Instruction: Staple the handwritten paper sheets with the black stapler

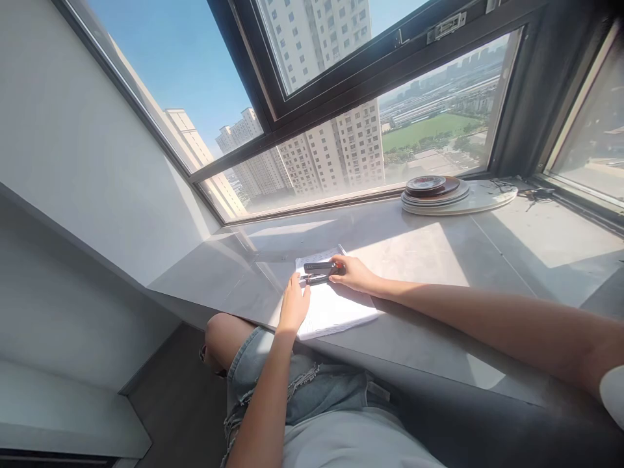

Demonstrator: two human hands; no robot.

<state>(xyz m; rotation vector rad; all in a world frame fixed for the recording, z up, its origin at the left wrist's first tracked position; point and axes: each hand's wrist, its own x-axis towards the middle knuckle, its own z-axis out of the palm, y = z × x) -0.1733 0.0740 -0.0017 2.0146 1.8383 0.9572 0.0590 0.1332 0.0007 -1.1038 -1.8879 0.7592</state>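
While the stack of paper lies flat below, a black stapler (316, 267) sits just over it, near its far end, with its two long parts apart at the left end. The right hand (358, 275) grips the back end. The left hand (293, 305) is at the front, with its fingertips right by the gap. Whether the left fingers pinch something or only touch the stapler, one cannot tell.

The step in hand looks like getting the stapler ready or checking it, not pressing it down. A good move from here calls for a firm right hand and left fingertips kept clear of the gap.

The stack of paper (336, 312) rests on the window ledge (400, 240), close to the person's lap. There are marks on the top sheet, but they are too small to read. Bright sun washes out much of the page.

The right hand hides the back of the stapler, and the inside of the gap is too small to see well. Farther off, by the window frame (277, 136), a pile of plates (426, 184) sits on a big pale board (487, 199). A small dark thing (539, 194) lies beside it, hard to make out. The right arm's white sleeve (613, 393) is cut off at the edge.
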